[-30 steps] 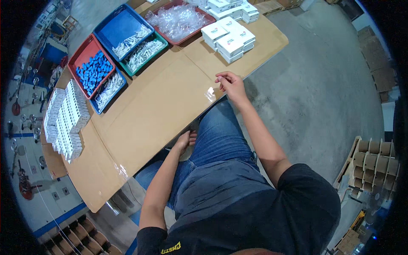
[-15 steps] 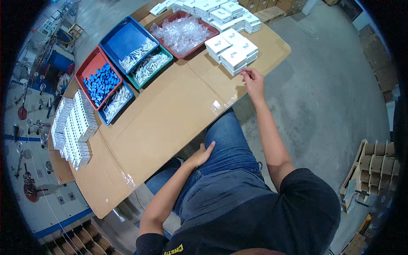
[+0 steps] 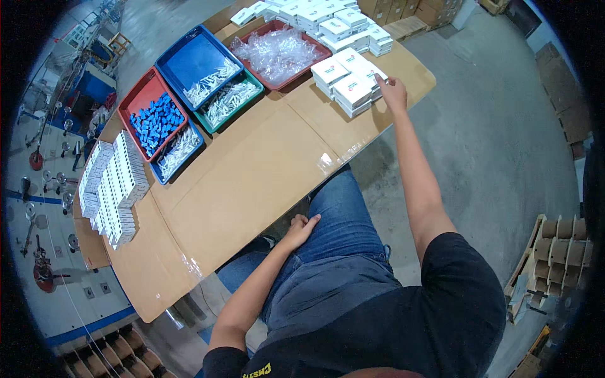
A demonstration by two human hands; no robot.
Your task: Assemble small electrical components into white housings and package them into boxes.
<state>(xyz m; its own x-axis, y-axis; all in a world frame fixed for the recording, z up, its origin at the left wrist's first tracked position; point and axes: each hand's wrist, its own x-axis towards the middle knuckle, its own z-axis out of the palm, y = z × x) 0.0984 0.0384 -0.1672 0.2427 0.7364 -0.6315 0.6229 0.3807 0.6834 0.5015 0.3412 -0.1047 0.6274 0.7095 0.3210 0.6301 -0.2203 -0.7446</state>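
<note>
One head-worn fisheye view looks steeply down over the cardboard-covered table (image 3: 252, 189).

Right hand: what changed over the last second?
The right hand carried a small white box from the near table edge out to the stack of white boxes and now rests its fingers on that stack. The left hand shifted slightly and lies on the thigh. The trays look unchanged.

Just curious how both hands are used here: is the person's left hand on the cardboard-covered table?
No, the left hand rests on the person's own thigh below the table edge, while the right hand reaches to the stacked white boxes.
</note>
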